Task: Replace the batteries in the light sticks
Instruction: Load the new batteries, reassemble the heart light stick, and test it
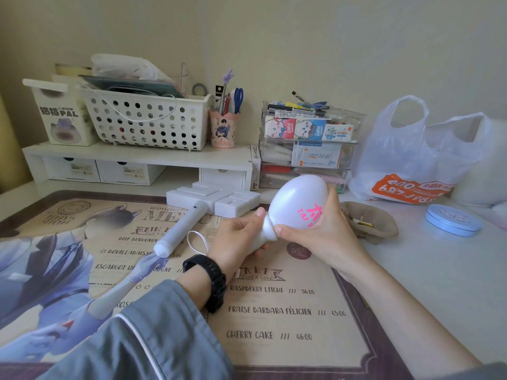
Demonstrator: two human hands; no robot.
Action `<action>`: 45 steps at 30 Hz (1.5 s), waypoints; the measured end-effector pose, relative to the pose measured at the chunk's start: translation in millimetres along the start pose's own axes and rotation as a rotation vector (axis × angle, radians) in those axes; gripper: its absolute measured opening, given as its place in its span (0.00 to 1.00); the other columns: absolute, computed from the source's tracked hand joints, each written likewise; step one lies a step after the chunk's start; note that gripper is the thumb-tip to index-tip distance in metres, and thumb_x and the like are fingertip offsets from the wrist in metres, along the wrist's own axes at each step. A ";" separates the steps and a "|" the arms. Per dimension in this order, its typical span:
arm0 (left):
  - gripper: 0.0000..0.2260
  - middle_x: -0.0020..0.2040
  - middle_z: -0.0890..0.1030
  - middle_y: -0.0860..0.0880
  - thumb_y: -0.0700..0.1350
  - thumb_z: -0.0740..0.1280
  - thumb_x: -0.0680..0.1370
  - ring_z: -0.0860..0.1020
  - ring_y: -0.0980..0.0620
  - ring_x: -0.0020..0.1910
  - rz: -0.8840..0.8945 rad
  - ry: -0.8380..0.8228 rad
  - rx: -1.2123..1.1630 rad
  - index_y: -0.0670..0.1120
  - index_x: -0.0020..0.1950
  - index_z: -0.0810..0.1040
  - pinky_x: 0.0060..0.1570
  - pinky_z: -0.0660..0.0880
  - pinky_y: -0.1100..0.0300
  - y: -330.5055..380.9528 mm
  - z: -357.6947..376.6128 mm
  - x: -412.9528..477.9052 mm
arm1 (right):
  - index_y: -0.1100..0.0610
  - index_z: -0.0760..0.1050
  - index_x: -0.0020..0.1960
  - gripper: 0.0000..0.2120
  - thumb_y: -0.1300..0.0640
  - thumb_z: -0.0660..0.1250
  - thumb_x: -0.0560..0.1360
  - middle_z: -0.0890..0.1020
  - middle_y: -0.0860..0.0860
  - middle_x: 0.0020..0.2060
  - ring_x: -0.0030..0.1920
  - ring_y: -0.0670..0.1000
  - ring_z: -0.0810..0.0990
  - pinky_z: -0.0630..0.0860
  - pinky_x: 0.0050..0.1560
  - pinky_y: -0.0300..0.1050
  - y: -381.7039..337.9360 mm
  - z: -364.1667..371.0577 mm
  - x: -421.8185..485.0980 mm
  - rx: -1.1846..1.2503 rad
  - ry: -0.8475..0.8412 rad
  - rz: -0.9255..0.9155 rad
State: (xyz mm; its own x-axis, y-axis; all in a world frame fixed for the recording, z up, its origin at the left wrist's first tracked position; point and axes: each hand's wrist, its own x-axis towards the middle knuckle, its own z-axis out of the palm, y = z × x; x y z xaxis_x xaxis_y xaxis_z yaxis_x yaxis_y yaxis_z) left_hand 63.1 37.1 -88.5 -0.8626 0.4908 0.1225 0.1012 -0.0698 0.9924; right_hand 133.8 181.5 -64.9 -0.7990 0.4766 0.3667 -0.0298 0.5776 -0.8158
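— Where do we stand?

— Over the printed desk mat (pixel 274 311). The block-headed light stick (pixel 192 223) lies on it to our left, handle toward us, with neither hand on it. The round-headed light stick (pixel 299 198) is in the air just above the mat, bulb tilted up and away.

— And our grip?

— Our right hand (pixel 315 237) is wrapped round the lower part of the bulb. Our left hand (pixel 236 237) is curled round the handle below the neck. Both are clamped on it.

— So we're at the opening step, we'd judge.

— Yes. We should hold the bulb steady and let the left hand do the turning. We keep the two parts in line so nothing binds, and stay low over the mat in case cells drop out.

— New batteries?

— The beige pouch (pixel 367 220) near our right hand may hold them, but what's inside is too small to tell.

— Let's mind the wrist strap (pixel 197 239) looping beside our left hand.
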 end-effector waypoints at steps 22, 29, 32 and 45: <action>0.09 0.28 0.79 0.56 0.44 0.62 0.80 0.69 0.64 0.17 0.132 0.088 0.019 0.46 0.54 0.81 0.18 0.62 0.75 9.6 3.1 -8.5 | 0.52 0.63 0.57 0.37 0.49 0.82 0.57 0.74 0.49 0.52 0.46 0.48 0.71 0.69 0.33 0.35 -6.8 8.6 -6.7 -0.135 0.138 -0.047; 0.14 0.31 0.81 0.45 0.48 0.62 0.80 0.75 0.48 0.30 -0.154 0.034 -0.322 0.41 0.43 0.81 0.37 0.72 0.59 12.2 2.6 -3.4 | 0.49 0.63 0.59 0.38 0.48 0.82 0.57 0.75 0.48 0.55 0.54 0.50 0.74 0.71 0.44 0.45 -3.5 2.0 -1.1 -0.104 0.063 -0.100; 0.14 0.33 0.81 0.45 0.48 0.58 0.82 0.74 0.49 0.29 -0.230 -0.052 -0.385 0.40 0.46 0.78 0.31 0.77 0.61 14.4 0.3 -3.5 | 0.48 0.62 0.62 0.40 0.50 0.82 0.58 0.74 0.46 0.56 0.55 0.47 0.73 0.71 0.48 0.38 -2.3 -1.3 -1.6 -0.068 0.015 -0.142; 0.17 0.36 0.77 0.42 0.50 0.57 0.82 0.69 0.53 0.24 -0.118 -0.123 -0.170 0.39 0.45 0.77 0.21 0.63 0.64 6.1 -1.4 0.9 | 0.43 0.55 0.68 0.47 0.52 0.80 0.58 0.67 0.44 0.60 0.60 0.54 0.70 0.76 0.53 0.55 -2.5 -6.5 -0.2 -0.255 0.045 -0.306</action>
State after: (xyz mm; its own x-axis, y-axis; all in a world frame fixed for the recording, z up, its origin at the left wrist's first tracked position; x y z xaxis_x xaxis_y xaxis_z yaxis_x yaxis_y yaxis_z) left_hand 62.2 35.9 -82.4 -0.7958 0.6053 0.0164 -0.0904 -0.1454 0.9852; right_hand 137.9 184.3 -60.0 -0.7494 0.2824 0.5989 -0.1073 0.8407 -0.5307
